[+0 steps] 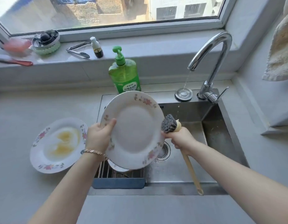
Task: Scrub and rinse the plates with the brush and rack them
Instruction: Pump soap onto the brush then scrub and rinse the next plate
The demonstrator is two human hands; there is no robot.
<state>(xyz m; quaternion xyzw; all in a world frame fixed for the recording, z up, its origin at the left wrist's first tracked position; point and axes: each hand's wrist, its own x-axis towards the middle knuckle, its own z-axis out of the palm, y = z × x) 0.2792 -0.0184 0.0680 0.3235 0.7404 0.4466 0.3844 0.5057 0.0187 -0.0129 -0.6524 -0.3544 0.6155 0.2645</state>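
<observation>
Porcelain plate (pixel 133 128): white with a flowered rim, held up over the left part of the sink (pixel 212 135), tilted with its face toward me. I see no residue on the face.
Step in hand: scrubbing or just ending it, I judge. The bristles of the brush (pixel 187 162) sit at the plate's right rim, touching it or just beside it; I cannot tell which.
Left grip (pixel 98 136): clamped on the plate's left rim, thumb across the face, fingers hidden behind. The forearm reaches in from lower left.
Right grip (pixel 180 139): fist closed round the brush's neck just below the head, the bristles pointing up and left, the long pale handle trailing down toward me.
Water: a thin stream (pixel 186 81) drops from the tap (pixel 211 50) near the sink's back ledge, well behind the plate.
Next move: carry the plate back under that stream, turning it so both sides get rinsed, then lower it onto the rack (pixel 107 171), where another plate (pixel 117 167) lies.
Still to do: a dirty plate (pixel 41 152) smeared yellow waits on the surface to my left.
</observation>
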